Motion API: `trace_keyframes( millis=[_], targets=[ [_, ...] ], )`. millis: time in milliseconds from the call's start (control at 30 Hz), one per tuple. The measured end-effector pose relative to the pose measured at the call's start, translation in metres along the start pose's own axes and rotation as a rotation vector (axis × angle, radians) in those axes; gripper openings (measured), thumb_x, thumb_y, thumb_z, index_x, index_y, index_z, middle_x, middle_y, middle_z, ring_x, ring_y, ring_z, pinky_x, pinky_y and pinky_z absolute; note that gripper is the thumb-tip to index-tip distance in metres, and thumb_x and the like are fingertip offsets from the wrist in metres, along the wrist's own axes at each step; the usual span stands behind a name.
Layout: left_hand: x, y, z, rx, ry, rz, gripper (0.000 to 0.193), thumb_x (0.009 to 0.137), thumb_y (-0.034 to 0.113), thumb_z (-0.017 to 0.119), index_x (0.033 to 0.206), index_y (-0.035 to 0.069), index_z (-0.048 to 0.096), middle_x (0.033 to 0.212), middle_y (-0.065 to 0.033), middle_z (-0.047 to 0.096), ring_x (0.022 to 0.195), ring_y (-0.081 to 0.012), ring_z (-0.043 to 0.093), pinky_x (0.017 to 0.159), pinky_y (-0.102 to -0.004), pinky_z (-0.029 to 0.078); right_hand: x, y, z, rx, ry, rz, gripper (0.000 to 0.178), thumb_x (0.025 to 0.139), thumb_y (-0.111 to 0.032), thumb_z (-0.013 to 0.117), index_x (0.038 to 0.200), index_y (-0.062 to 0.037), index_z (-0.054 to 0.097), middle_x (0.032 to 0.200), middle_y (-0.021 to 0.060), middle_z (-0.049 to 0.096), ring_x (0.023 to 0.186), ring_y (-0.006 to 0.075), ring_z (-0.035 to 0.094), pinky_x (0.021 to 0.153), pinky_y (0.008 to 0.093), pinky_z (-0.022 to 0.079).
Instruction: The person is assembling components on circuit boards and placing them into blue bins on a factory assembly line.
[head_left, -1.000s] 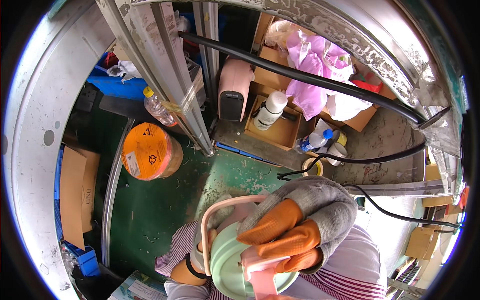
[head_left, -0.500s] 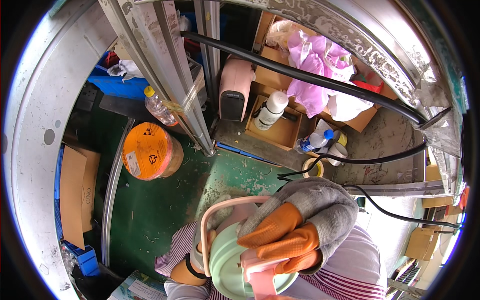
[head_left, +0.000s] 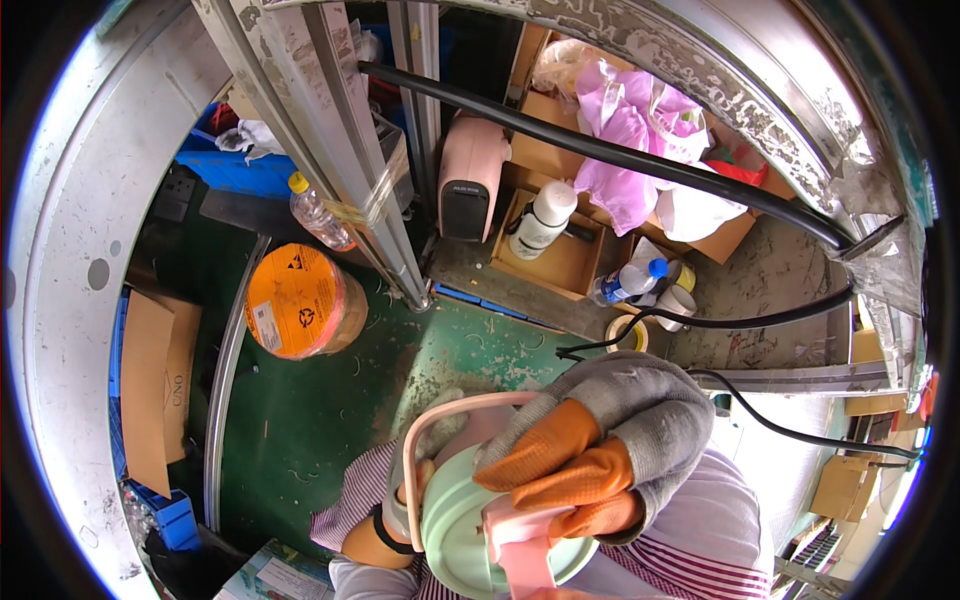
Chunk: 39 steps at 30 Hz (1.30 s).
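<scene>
A pale green round container (head_left: 455,530) with a pink carrying handle (head_left: 412,455) is held close to my chest. My right hand (head_left: 590,460), in a grey glove with orange fingers, lies over its top, fingers curled around a pink clasp (head_left: 520,545) on the lid. My left hand (head_left: 398,505), also gloved, grips the container's left side under the handle. A black band sits on that wrist. Striped sleeves show at the bottom edge.
Below lies a green floor (head_left: 330,420) with an orange tape roll (head_left: 300,300), a plastic bottle (head_left: 315,215) and flat cardboard (head_left: 150,380) to the left. Metal frame bars (head_left: 330,130) and a black hose (head_left: 620,155) cross above. Boxes, a pink appliance (head_left: 470,180), bottles and pink cloth lie behind.
</scene>
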<state>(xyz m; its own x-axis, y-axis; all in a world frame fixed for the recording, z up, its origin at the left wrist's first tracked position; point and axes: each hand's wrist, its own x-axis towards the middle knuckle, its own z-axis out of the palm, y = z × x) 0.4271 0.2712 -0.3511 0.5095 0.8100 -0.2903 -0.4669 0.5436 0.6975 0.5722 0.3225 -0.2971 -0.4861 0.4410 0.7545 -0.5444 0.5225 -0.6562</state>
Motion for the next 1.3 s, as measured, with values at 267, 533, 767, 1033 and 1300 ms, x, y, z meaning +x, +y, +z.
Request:
trace_keyframes(
  millis=[267,533,767,1033,1300],
  targets=[
    [-0.008,-0.003,-0.002,-0.012,-0.018,0.015,0.047,0.082,0.019,0.048,0.124,0.002,0.036,0.116,-0.0164,0.05,0.105,-0.0248,0.052,0.088,-0.0359,0.044,0.025,-0.009,0.0,0.027,0.114,-0.038,0.021,0.081,-0.003,0.058,0.094,0.0132,0.055,0.091,0.0267,0.056,0.081,0.0376,0.058,0.072,0.0418,0.049],
    [0.001,0.003,-0.002,-0.021,-0.046,0.017,0.046,0.083,0.019,0.046,0.125,0.002,0.035,0.117,-0.0167,0.049,0.105,-0.0249,0.052,0.089,-0.036,0.044,0.005,0.003,0.001,-0.026,0.113,0.012,0.02,0.078,-0.001,0.06,0.094,0.0102,0.057,0.091,0.0248,0.058,0.084,0.0352,0.06,0.071,0.0374,0.05],
    [-0.007,-0.001,-0.003,-0.03,-0.072,0.02,0.045,0.085,0.019,0.044,0.125,0.002,0.034,0.117,-0.017,0.048,0.106,-0.0249,0.051,0.089,-0.0362,0.044,0.007,0.022,0.007,0.072,0.263,-0.305,0.019,0.078,-0.002,0.06,0.093,0.0103,0.057,0.092,0.0254,0.057,0.084,0.0358,0.059,0.071,0.0378,0.05],
    [-0.004,0.004,-0.003,-0.048,-0.072,0.022,0.044,0.086,0.018,0.042,0.126,0.002,0.033,0.118,-0.0173,0.048,0.106,-0.025,0.051,0.089,-0.0363,0.044,0.001,0.028,0.006,0.047,0.16,-0.247,0.02,0.079,-0.002,0.059,0.093,0.0116,0.056,0.094,0.0267,0.056,0.083,0.0367,0.059,0.071,0.0387,0.049],
    [-0.002,0.008,-0.003,-0.059,-0.081,0.041,0.043,0.087,0.018,0.041,0.126,0.002,0.033,0.119,-0.0176,0.047,0.107,-0.0251,0.051,0.089,-0.0365,0.044,-0.002,0.025,0.01,-0.056,0.148,-0.241,0.022,0.078,-0.003,0.061,0.094,0.0113,0.057,0.094,0.0268,0.057,0.084,0.0361,0.06,0.072,0.0379,0.05]
  ],
)
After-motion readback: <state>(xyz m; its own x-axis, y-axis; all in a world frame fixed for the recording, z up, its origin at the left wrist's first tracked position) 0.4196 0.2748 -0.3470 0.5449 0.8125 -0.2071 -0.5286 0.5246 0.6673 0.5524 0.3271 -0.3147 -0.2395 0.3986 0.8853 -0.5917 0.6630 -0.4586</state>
